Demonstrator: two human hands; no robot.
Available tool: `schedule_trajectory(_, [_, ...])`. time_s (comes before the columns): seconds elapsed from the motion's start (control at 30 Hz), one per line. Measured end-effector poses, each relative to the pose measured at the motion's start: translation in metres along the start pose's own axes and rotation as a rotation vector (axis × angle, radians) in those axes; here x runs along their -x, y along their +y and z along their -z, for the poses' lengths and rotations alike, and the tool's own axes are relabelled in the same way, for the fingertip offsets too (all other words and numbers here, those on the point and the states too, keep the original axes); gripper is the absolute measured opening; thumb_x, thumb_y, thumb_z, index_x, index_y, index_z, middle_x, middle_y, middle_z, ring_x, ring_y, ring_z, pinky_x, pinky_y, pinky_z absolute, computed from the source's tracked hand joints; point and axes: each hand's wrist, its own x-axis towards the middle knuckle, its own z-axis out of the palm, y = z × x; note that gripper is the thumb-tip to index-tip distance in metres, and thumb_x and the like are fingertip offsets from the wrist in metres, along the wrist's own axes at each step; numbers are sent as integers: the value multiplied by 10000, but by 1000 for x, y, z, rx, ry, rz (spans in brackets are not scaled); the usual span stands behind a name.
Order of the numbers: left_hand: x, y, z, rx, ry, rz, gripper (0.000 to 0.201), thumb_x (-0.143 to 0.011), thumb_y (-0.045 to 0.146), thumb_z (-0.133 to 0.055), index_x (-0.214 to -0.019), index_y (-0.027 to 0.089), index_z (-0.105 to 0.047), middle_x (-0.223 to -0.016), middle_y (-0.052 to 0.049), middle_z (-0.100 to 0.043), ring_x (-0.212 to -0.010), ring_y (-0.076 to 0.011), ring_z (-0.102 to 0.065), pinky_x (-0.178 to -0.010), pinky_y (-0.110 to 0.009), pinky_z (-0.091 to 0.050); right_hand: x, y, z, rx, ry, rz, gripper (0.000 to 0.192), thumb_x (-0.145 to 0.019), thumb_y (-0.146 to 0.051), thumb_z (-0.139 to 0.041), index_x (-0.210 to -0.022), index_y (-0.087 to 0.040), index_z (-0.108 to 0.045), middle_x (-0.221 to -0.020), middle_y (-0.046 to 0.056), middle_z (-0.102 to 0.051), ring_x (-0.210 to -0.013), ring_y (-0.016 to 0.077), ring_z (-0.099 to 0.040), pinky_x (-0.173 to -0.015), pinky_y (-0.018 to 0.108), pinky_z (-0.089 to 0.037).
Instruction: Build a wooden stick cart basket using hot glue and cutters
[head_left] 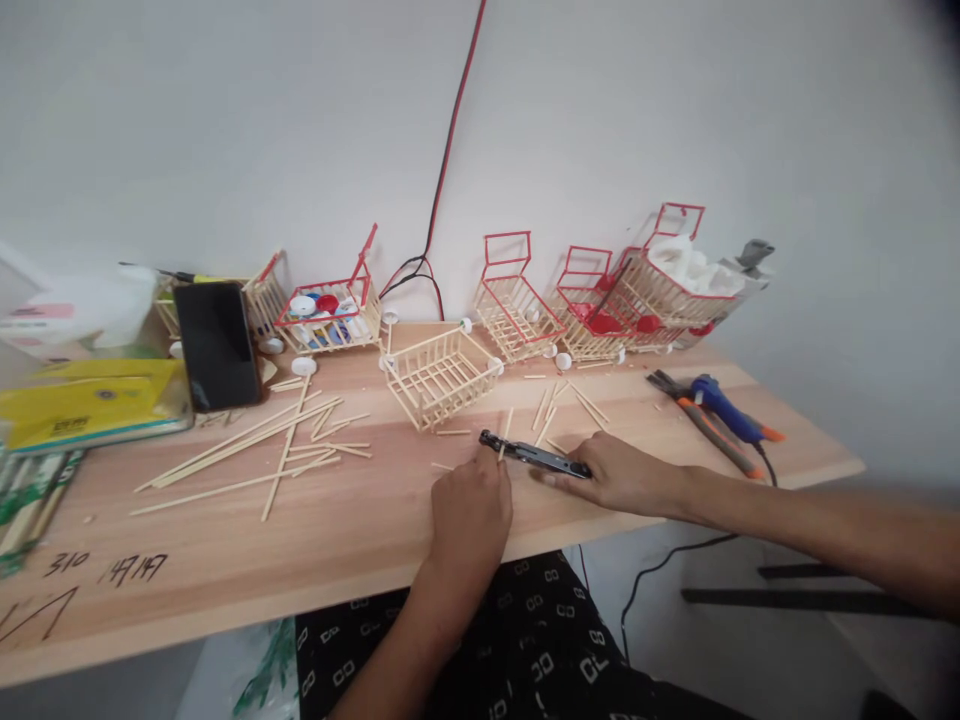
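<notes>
My right hand (600, 472) is closed around a slim grey and black hand tool (544, 459), its exact kind not clear. The tool's black head points left, over my left hand. Closed in a pinch, my left hand (474, 500) grips a short thin wooden stick (507, 428), which stands up at the tool's head. Just behind the hands lies a basket of wooden sticks (442, 378) with white cap wheels, tipped over. Short cut sticks (546, 408) are scattered beyond my right hand.
Longer sticks (247, 455) lie to the left. Along the wall stand several stick carts with red trim, one (330, 318) full of bottle caps. A phone (217, 345) leans at left near a yellow packet (97, 400). Pliers (705, 425) and a blue glue gun (724, 408) rest at right.
</notes>
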Motion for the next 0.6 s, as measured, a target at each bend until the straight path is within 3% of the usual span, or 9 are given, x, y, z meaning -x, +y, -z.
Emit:
schedule_trajectory(0.33, [-1,5,1,-54,8,20,275,-997,245,-403,-1127,172,-635,-901,-103,-760,-796,-277,-726,-663,-332,-490,0,3,-2,55,17,43,727,-905,-760,-322,-626,-157,-619,-597,82,-595,-522,148,-492,-542,287,-317])
schedule_trajectory(0.6, [-1,4,0,-67,21,11,283,-999,246,-392,-1116,171,-638,-907,-111,-760,-810,-284,-726,-666,-334,-491,1,0,-1,69,39,17,693,-898,-756,-355,-669,-163,-631,-631,103,-634,-546,173,-538,-561,295,-335])
